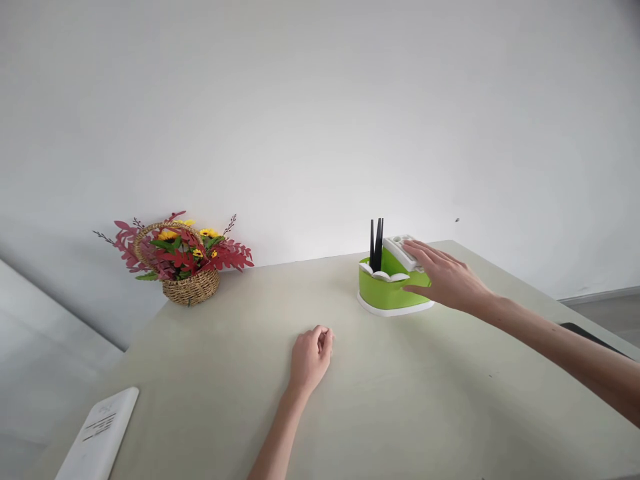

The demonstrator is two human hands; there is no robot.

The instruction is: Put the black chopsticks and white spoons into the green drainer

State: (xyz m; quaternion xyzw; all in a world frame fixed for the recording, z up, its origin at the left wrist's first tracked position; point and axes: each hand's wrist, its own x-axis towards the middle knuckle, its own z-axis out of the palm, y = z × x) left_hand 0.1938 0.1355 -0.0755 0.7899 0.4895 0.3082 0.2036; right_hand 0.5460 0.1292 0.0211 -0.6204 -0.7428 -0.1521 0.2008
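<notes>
My right hand [447, 275] reaches to a green and white caddy [381, 293] at the back right of the table. Its fingers are stretched out over the caddy's white top section [397, 248], with the thumb apart by the green side. Whether the palm presses on the caddy is hidden. Several black chopsticks [377, 247] stand upright in the caddy's left compartment, behind a white scalloped rim. Closer to me, my left hand [311, 357] rests on the table, its fingers curled in a loose fist with nothing visible in them.
A wicker basket [193, 289] of red and yellow artificial flowers stands at the back left against the wall. At the front left lies a flat white object [100, 437] with dark slots. A dark flat object [593, 337] shows at the table's right edge, partly behind my right forearm.
</notes>
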